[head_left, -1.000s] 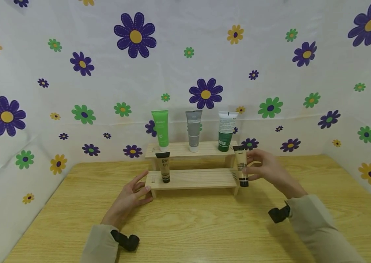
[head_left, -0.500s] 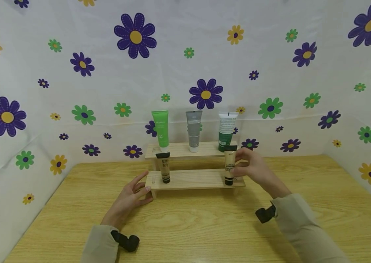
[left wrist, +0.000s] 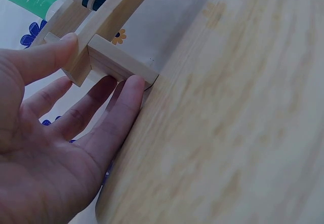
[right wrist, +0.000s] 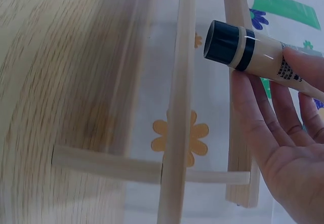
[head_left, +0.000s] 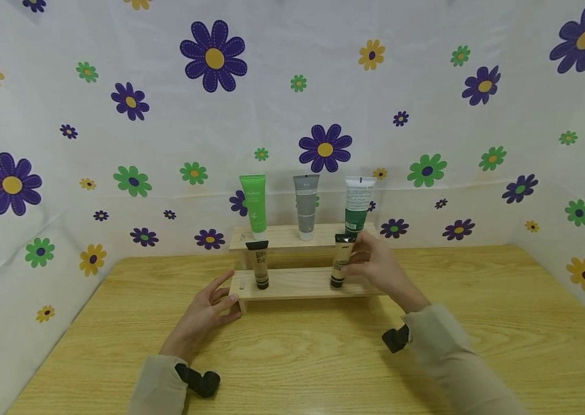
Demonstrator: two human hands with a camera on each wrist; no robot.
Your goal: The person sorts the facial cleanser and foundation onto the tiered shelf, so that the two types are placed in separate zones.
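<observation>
In the head view, my right hand (head_left: 377, 268) pinches a small beige squeeze tube with black ends (head_left: 341, 259) over the lower step of a two-tier wooden shelf (head_left: 297, 282). The tube's black cap (right wrist: 223, 41) points down and looks clear of the step in the right wrist view. A similar beige tube (head_left: 259, 265) stands cap-down near the left end of that step. My left hand (head_left: 206, 308) holds the shelf's left end. Its thumb (left wrist: 50, 57) lies against the step board, and the fingers reach the leg (left wrist: 119, 59) below.
On the upper step stand a bright green tube (head_left: 255, 204), a grey tube (head_left: 305, 207) and a white and dark green tube (head_left: 358, 204). The shelf is on a wood-grain table (head_left: 292, 357), close to a flower-print cloth (head_left: 271, 115) behind it.
My right hand has carried the beige tube leftward, from beyond the step's right end to above the step right of its middle. The left hand stays put.
</observation>
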